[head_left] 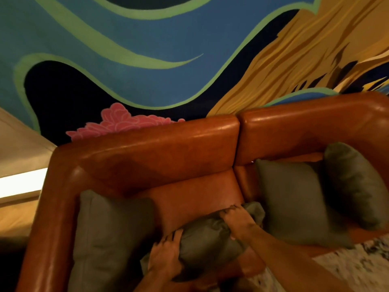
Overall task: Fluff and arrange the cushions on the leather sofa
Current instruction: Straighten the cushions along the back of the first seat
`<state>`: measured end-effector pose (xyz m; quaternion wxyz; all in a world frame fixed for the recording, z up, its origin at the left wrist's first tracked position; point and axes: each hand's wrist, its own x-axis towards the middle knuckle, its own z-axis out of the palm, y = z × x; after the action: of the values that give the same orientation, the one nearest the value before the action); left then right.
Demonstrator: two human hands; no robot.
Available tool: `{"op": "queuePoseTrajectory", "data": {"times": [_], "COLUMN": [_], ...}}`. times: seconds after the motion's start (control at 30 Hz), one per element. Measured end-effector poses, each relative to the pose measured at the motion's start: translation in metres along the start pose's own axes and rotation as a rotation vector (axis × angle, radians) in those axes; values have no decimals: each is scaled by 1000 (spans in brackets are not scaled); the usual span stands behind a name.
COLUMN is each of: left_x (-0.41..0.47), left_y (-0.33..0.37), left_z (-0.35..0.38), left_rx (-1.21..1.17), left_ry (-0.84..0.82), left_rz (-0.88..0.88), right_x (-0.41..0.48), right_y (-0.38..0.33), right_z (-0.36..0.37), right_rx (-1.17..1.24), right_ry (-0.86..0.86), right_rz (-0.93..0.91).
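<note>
A brown leather sofa (pixel 160 152) fills the lower half of the head view. Both my hands squeeze one grey-green cushion (pixel 208 239) over the middle of the seat. My left hand (pixel 166 253) grips its near left side, and my right hand (pixel 237 220) presses on its far top edge. A second cushion (pixel 109 239) leans against the left armrest. A third cushion (pixel 294 201) stands against the right backrest, and another (pixel 355 184) leans beside it at the far right.
A large wall mural (pixel 126 60) in blue, green, yellow and pink rises behind the sofa. A speckled light rug (pixel 347 268) lies at the lower right. A bright strip (pixel 19 182) shows left of the armrest.
</note>
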<state>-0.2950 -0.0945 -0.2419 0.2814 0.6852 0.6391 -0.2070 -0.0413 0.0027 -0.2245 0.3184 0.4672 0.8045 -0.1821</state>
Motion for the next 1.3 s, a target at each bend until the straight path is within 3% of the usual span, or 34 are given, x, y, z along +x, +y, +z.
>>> {"op": "queuePoseTrajectory", "data": {"times": [0.2, 0.5, 0.7, 0.87, 0.97, 1.03, 1.13, 1.3], "left_x": [34, 136, 200, 200, 183, 180, 191, 218], "left_y": [14, 11, -7, 2, 35, 62, 88, 64], "left_z": [-50, -162, -187, -173, -152, -142, -132, -142], "left_rx": [13, 44, -35, 73, -38, -94, 13, 122], "left_ry": [64, 119, 127, 404, 598, 539, 329, 260], "left_rz": [-15, -62, -158, -298, -367, -342, -265, -284], "right_x": [15, 83, 137, 154, 148, 146, 153, 165], "right_y": [37, 112, 138, 147, 142, 135, 133, 133], "right_z": [-49, -136, -159, -143, -119, -101, -83, -96], "right_rx": [15, 37, 38, 1, -39, -121, -204, -165], "right_ry": [-11, 120, 182, 268, 402, 360, 295, 261], "right_rz": [49, 53, 17, 9, -102, -131, -67, 18]}}
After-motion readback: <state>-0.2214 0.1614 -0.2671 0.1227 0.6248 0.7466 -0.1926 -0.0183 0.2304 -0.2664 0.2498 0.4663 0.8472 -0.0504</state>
